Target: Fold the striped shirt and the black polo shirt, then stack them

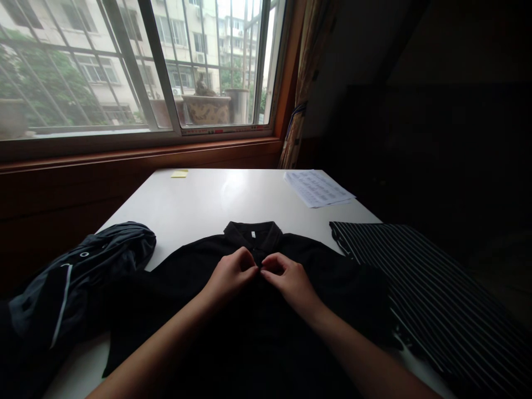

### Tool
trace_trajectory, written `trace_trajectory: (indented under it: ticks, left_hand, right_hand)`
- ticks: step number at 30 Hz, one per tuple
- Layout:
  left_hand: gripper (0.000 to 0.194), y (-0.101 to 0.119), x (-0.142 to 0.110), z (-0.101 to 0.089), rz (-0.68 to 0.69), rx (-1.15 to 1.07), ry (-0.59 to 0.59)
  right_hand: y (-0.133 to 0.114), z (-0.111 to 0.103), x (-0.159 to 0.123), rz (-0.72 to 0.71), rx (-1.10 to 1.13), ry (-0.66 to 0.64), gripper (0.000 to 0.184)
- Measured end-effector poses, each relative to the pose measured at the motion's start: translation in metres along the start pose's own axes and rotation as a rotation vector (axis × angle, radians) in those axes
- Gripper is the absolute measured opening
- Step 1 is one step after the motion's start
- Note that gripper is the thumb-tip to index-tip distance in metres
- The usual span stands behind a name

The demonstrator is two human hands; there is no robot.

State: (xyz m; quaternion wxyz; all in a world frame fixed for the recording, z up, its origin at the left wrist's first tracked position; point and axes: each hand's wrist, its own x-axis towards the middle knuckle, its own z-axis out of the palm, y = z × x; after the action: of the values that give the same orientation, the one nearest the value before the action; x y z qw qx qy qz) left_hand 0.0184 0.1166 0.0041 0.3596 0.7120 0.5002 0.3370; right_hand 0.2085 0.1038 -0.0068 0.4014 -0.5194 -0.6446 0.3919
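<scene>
A black collared shirt (249,343) lies spread face up on the white table, its collar (270,235) at the far end with a small white label inside. Just below the collar, my left hand (235,269) pinches the shirt's front with thumb and forefinger. Close beside it, my right hand (288,274) makes a like pinch on the other side of the front opening. The fingertips of both hands nearly meet over the middle of the shirt. Whether a button sits between them is too dark and small to tell.
A dark crumpled garment (120,249) with white piping lies at the left edge of the white table (220,194). At the right rests a black striped cloth (415,266). Printed papers (318,188) and a yellow sticky note (179,173) lie at the far edge, below a barred window.
</scene>
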Motion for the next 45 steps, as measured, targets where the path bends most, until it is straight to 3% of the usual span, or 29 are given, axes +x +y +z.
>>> trace_trajectory:
  ticks: [14,32,45]
  left_hand:
    - [0.016,-0.0039,0.0003,-0.0007,0.008,-0.045,-0.026]
    - [0.007,-0.0036,0.0001,0.0006,0.067,-0.018,-0.037]
    - [0.007,-0.0033,-0.0010,0.0024,0.080,0.019,0.019]
  right_hand:
    - [-0.0007,0.0003,0.0004,-0.019,-0.036,0.008,0.012]
    - [-0.0020,0.0008,0.0010,-0.011,-0.047,0.009,0.012]
    - [0.0008,0.0019,-0.0002,-0.027,-0.050,0.012,0.012]
